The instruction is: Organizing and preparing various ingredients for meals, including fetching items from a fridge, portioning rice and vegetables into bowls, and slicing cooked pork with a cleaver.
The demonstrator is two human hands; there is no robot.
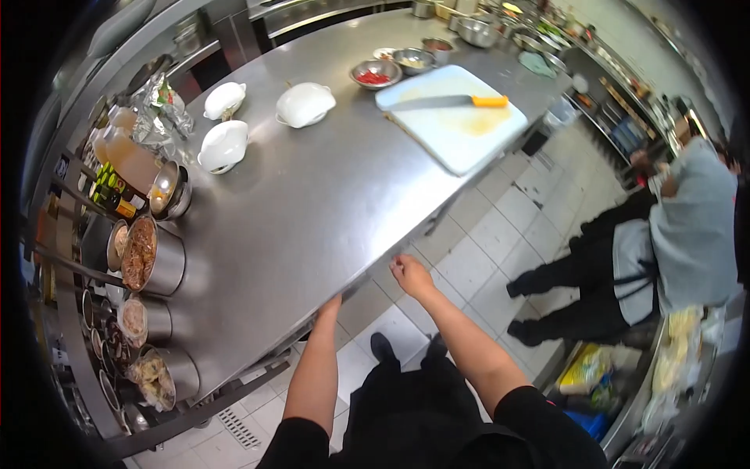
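Note:
My left hand [331,306] is at the front edge of the stainless steel worktable [281,228], its fingers hidden below the rim. Just off that same edge, over the tiled floor, my right hand [412,277] has its fingers curled in, and nothing shows in it. Farther along the table lies a white cutting board [463,140] with yellowish stains. A knife with a yellow handle [490,101] rests across it. Three white bowls with small handles [306,105] [224,146] [225,100] stand toward the far left.
Steel bowls, one with chopped red pieces [373,78], stand behind the board. Along the left are metal pots of food [167,258], bottles [120,190] and crumpled foil [161,120]. At right, a person in a grey top [697,217] stands by another counter. A floor drain [239,427] lies below.

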